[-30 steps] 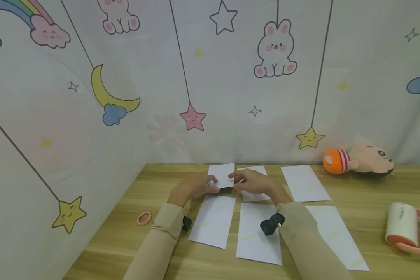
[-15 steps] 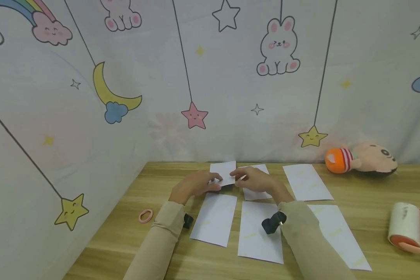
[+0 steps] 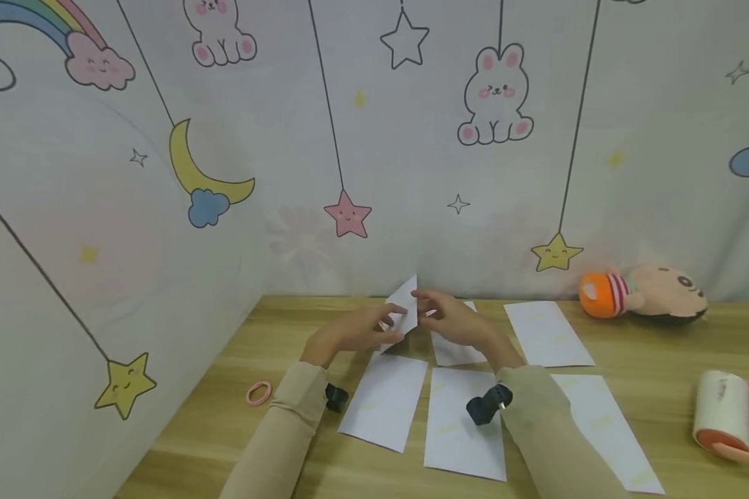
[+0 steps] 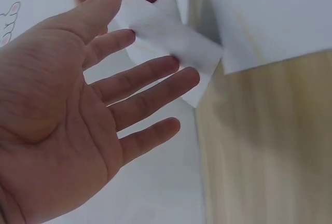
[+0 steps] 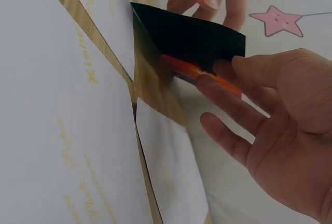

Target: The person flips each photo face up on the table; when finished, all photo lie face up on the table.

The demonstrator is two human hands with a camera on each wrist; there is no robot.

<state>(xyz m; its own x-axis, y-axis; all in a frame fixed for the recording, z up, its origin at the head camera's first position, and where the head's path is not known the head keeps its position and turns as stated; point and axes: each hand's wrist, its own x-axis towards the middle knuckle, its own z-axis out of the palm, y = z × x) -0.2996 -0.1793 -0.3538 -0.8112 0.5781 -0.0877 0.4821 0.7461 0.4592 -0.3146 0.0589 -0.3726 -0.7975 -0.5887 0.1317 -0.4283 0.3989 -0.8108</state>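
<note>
My right hand (image 3: 452, 320) pinches one edge of a printed card (image 3: 403, 310) between thumb and fingers. The card stands steeply tilted above the back of the table, its white back showing in the head view. In the right wrist view, its dark face (image 5: 192, 35) has an orange-red patch low down. My left hand (image 3: 357, 328) is at the card's left side, fingers spread and nearly straight. In the left wrist view, some left fingertips lie against or very near the white back (image 4: 171, 40); contact is hard to tell.
Several white cards with faint gold marks lie on the wooden table: a near-left card (image 3: 383, 402), a middle card (image 3: 462, 430) and a back-right card (image 3: 549, 333) among them. A pink ring (image 3: 259, 394), a plush doll (image 3: 643, 292) and a white-and-pink cylinder (image 3: 722, 409) lie around them.
The card has swung from a shallow slant to a steep, nearly upright tilt, its right end rising. Both hands stay in about the same place, the right fingers slightly higher.
</note>
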